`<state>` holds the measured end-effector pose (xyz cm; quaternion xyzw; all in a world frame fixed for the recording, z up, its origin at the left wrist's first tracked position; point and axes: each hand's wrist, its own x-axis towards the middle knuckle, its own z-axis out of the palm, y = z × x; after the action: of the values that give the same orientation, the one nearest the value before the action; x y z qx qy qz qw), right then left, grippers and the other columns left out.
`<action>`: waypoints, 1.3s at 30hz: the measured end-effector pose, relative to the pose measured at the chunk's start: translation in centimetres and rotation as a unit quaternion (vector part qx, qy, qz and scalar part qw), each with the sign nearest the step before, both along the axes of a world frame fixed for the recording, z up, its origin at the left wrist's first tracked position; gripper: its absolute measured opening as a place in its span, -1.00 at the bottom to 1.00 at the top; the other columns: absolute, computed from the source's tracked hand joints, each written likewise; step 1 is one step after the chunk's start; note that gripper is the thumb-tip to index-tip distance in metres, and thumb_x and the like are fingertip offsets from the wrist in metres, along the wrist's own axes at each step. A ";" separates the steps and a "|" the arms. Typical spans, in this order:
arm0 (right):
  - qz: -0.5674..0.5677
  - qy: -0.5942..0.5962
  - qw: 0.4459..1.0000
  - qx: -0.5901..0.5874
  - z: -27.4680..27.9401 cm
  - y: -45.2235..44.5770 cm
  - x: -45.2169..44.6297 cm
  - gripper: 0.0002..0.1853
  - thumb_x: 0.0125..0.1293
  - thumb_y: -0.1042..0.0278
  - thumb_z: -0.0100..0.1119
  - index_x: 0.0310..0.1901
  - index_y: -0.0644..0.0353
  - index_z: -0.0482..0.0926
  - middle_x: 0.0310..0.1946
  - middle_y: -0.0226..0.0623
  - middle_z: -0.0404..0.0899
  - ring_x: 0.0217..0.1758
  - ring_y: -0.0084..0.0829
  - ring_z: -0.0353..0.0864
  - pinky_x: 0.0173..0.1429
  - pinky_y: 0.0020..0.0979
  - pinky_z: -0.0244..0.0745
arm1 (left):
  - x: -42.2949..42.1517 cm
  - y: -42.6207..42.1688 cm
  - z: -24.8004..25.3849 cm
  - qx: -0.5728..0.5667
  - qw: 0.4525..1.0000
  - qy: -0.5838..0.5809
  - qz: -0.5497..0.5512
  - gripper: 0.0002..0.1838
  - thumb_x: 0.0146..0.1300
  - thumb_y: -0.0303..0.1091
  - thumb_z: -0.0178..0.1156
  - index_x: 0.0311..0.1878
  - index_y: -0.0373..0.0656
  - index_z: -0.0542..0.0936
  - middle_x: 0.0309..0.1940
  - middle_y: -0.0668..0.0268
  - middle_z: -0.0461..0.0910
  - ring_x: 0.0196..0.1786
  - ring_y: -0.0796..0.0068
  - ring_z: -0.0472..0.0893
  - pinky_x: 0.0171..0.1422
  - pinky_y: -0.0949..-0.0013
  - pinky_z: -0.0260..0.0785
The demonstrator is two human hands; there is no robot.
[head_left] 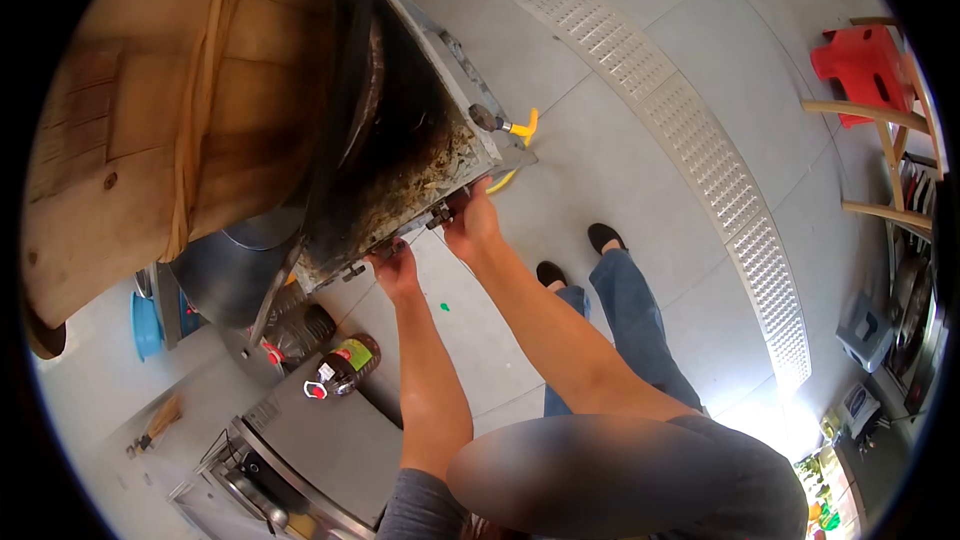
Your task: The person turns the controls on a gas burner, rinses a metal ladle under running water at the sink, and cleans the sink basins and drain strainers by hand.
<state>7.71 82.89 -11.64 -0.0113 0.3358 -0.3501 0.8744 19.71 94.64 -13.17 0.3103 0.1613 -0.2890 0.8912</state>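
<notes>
Soot-stained stove (445, 152) dead ahead, wooden barrel (140, 130) over it. Left hand (397, 270) at stove's front edge, near metal valves (440, 216); right hand (473, 227) at same edge, nearer the stove corner with the yellow hose (525, 129). Fingers of both bent, tips hidden: cannot tell whether pinching.

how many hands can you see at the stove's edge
2: the left hand and, nearer the floor grating, the right hand, both at the stove. No others show.
</notes>
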 end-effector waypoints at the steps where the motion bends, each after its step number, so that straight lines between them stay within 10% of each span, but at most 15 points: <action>1: 0.008 0.017 1.000 -0.016 -0.1 0.2 0.0 -0.45 0.27 -0.18 -0.54 0.08 0.00 0.25 0.04 -0.37 0.33 -0.10 -0.42 0.27 -0.12 -0.43 0.09 | 0.0 0.0 0.3 0.004 1.000 0.012 0.003 -0.70 -0.07 -0.19 0.22 -0.28 -0.11 0.48 -0.25 0.39 0.48 -0.14 0.43 0.38 -0.15 0.34 0.22; 8: -0.002 0.048 0.996 -0.075 -1.7 1.0 1.0 -0.46 0.29 -0.15 -0.53 0.10 0.01 0.23 0.04 -0.33 0.34 -0.04 -0.37 0.29 -0.01 -0.34 0.15 | 0.4 -1.2 1.8 0.045 0.998 0.043 -0.002 -0.71 -0.07 -0.16 0.21 -0.32 -0.11 0.48 -0.36 0.40 0.46 -0.17 0.44 0.36 -0.18 0.34 0.19; 18: -0.114 -0.042 0.981 0.149 4.3 -1.7 -0.5 -0.47 0.29 -0.12 -0.51 0.15 0.01 0.15 0.11 -0.31 0.23 0.06 -0.29 0.25 0.15 -0.25 0.11 | 1.2 -0.1 0.7 0.036 0.997 0.071 -0.008 -0.72 0.04 -0.14 0.10 -0.23 -0.08 0.51 -0.18 0.38 0.50 -0.09 0.43 0.39 -0.15 0.38 0.17; 24: -0.019 -0.036 0.990 0.133 5.5 -2.5 -2.1 -0.45 0.25 -0.21 -0.62 0.12 -0.14 0.18 0.13 -0.49 0.22 0.14 -0.39 0.16 0.17 -0.21 -0.04 | -1.2 -0.2 2.6 0.006 0.999 0.053 -0.008 -0.58 0.05 -0.12 0.06 -0.06 -0.17 0.43 -0.02 0.28 0.41 0.09 0.28 0.31 0.22 0.19 0.10; 29: 0.010 -0.013 0.988 0.152 8.0 -3.5 -3.1 -0.47 0.26 -0.21 -0.59 0.00 -0.10 0.29 0.02 -0.54 0.32 0.00 -0.46 0.25 0.12 -0.30 -0.02 | -0.9 1.7 -0.3 0.139 0.977 -0.138 -0.083 -0.49 0.00 -0.13 0.09 0.02 -0.19 0.36 0.08 0.25 0.33 0.17 0.26 0.23 0.27 0.19 0.04; 31: 0.024 -0.001 0.988 0.152 8.3 -3.7 -3.4 -0.48 0.26 -0.21 -0.57 -0.03 -0.09 0.31 -0.01 -0.54 0.34 -0.03 -0.47 0.26 0.11 -0.33 -0.01 | -1.4 1.8 0.9 -0.015 0.998 0.055 -0.023 -0.47 -0.02 -0.16 0.11 0.03 -0.21 0.35 0.08 0.25 0.33 0.18 0.27 0.23 0.28 0.19 0.04; 39: 0.051 0.037 0.985 0.161 9.1 -4.1 -3.6 -0.41 0.23 -0.26 -0.62 0.08 -0.08 0.23 0.09 -0.48 0.27 0.12 -0.44 0.20 0.13 -0.30 0.02 | -4.1 1.8 2.8 -0.063 0.994 0.085 0.009 -0.57 -0.09 -0.26 0.17 -0.10 -0.22 0.45 -0.04 0.25 0.45 0.09 0.27 0.34 0.23 0.21 0.13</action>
<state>4.07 78.77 -2.52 0.0996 0.4190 -0.2451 0.8685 15.62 96.41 -10.32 0.2264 0.2212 -0.3158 0.8945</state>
